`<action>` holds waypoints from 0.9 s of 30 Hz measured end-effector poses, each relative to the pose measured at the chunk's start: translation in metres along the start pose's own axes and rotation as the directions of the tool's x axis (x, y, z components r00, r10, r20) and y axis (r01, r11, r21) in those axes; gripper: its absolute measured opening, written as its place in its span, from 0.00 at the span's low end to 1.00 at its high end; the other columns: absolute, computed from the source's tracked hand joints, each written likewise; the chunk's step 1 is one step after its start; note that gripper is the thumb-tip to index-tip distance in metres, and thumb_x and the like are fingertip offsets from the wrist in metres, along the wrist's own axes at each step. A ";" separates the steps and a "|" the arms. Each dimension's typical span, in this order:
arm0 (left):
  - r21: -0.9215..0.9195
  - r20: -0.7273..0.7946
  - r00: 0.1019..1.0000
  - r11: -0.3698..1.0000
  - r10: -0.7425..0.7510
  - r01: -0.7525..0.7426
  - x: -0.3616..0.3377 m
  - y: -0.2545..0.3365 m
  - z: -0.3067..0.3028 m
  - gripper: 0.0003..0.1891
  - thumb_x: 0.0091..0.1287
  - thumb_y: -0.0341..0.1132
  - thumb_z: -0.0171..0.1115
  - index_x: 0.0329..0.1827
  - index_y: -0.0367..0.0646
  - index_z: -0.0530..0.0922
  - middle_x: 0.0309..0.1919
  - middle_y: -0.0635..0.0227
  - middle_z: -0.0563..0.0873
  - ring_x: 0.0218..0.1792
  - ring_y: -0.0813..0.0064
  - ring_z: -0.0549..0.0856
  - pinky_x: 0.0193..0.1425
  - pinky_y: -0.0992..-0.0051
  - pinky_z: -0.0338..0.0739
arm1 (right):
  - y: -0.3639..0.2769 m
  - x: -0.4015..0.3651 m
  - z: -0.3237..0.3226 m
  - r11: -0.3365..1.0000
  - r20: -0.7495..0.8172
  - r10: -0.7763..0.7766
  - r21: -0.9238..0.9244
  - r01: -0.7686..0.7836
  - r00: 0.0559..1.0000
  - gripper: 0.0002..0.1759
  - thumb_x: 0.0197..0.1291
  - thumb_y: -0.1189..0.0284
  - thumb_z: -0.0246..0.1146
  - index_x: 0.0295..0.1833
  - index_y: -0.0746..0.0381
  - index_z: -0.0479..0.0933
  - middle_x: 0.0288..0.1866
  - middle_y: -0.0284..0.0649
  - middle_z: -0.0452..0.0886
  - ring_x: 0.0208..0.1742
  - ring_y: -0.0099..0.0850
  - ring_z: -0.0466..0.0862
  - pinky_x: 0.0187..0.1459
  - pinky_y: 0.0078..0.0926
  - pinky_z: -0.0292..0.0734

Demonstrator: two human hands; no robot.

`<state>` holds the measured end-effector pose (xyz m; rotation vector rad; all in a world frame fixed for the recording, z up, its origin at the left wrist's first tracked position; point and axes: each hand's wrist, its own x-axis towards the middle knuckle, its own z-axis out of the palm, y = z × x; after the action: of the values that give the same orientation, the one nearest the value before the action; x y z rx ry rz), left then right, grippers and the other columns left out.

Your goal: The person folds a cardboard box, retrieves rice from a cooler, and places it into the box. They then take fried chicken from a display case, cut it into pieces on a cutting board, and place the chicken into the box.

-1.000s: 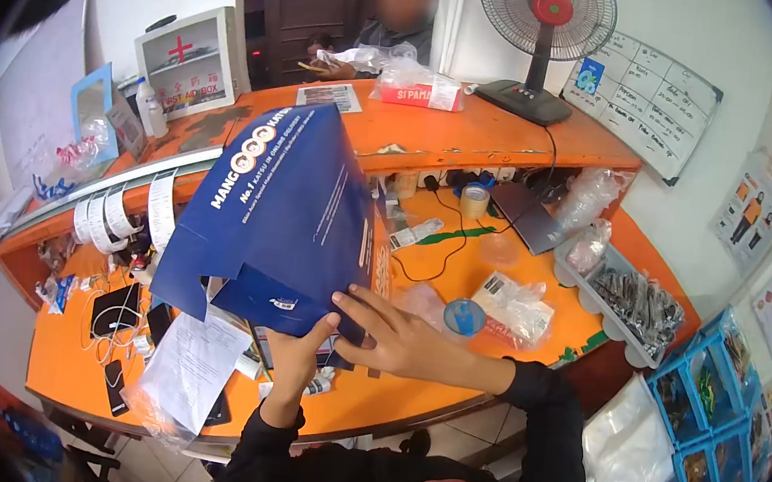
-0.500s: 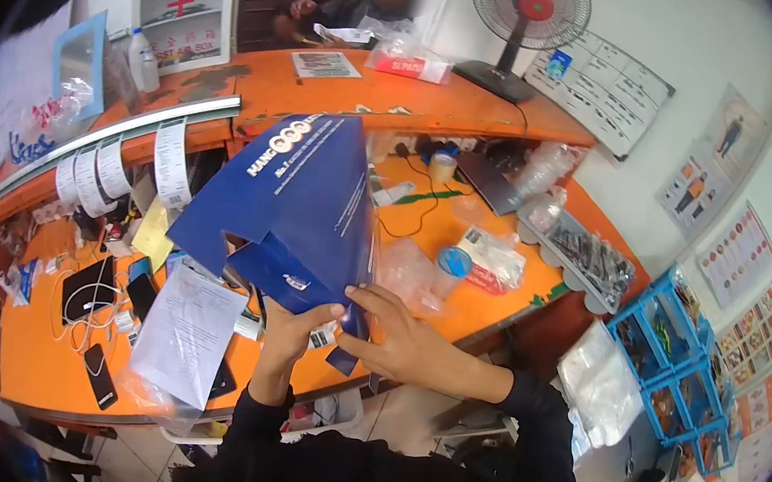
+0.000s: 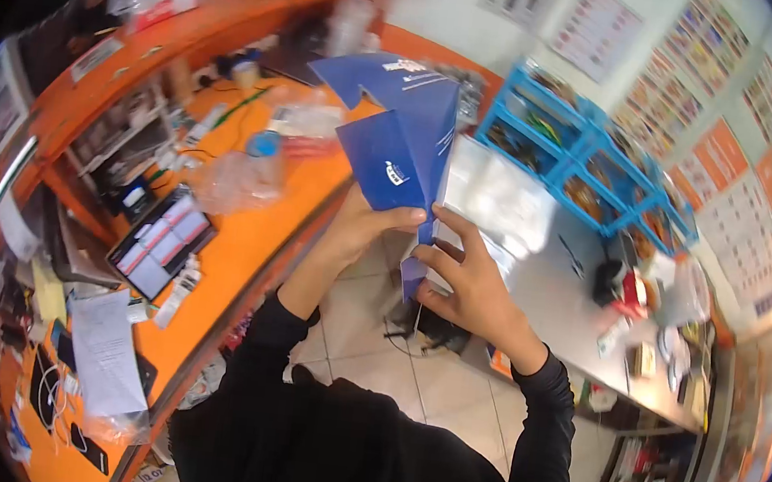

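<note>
**Bright Room, Soft Detail, Bent Edges**

We see 1 bright indoor view, its light source unclear to us. Glare whitens the plastic sheeting [image 3: 504,192], and a pale sheen spreads over the metal table [image 3: 577,303]. A strong glow edges the far right. Blur smears the upper left and softens the posters [image 3: 596,30]. Straight lines bow near the 4 black corners.

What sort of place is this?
Probably the packing counter of a takeaway or small food shop: printed blue carton in hand, blue plastic racks of small items, and a tablet on the orange counter.
</note>
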<state>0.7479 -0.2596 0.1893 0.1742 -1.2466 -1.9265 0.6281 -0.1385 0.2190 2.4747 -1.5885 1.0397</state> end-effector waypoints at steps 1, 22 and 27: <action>-0.015 0.034 0.999 1.000 -0.027 0.027 0.004 -0.015 0.023 0.20 0.47 0.27 0.66 0.45 0.39 0.71 0.35 0.67 0.78 0.36 0.76 0.79 0.37 0.77 0.77 | 0.004 -0.024 -0.017 0.999 -0.024 0.037 -0.019 -0.038 0.999 0.22 0.34 0.80 0.61 0.42 0.58 0.72 0.56 0.52 0.59 0.52 0.47 0.69 0.47 0.36 0.75; -0.088 0.533 0.746 0.851 -0.399 0.517 0.016 -0.270 0.360 0.14 0.50 0.26 0.60 0.40 0.36 0.71 0.30 0.67 0.78 0.30 0.73 0.80 0.35 0.75 0.76 | 0.040 -0.353 -0.209 0.891 -0.487 0.304 -0.160 -0.425 0.819 0.23 0.34 0.75 0.64 0.43 0.62 0.68 0.53 0.48 0.64 0.52 0.44 0.68 0.50 0.36 0.66; 0.031 0.690 0.622 0.874 -0.370 0.485 0.038 -0.295 0.435 0.14 0.50 0.24 0.59 0.40 0.35 0.71 0.31 0.68 0.77 0.33 0.77 0.78 0.40 0.78 0.72 | 0.051 -0.398 -0.242 0.791 -0.558 0.405 -0.183 -0.583 0.724 0.21 0.34 0.76 0.62 0.40 0.62 0.68 0.52 0.44 0.65 0.48 0.43 0.69 0.47 0.33 0.68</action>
<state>0.3376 0.0712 0.1786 -0.4060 -1.6078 -2.6456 0.3581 0.2415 0.1753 1.4026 -2.0670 1.1774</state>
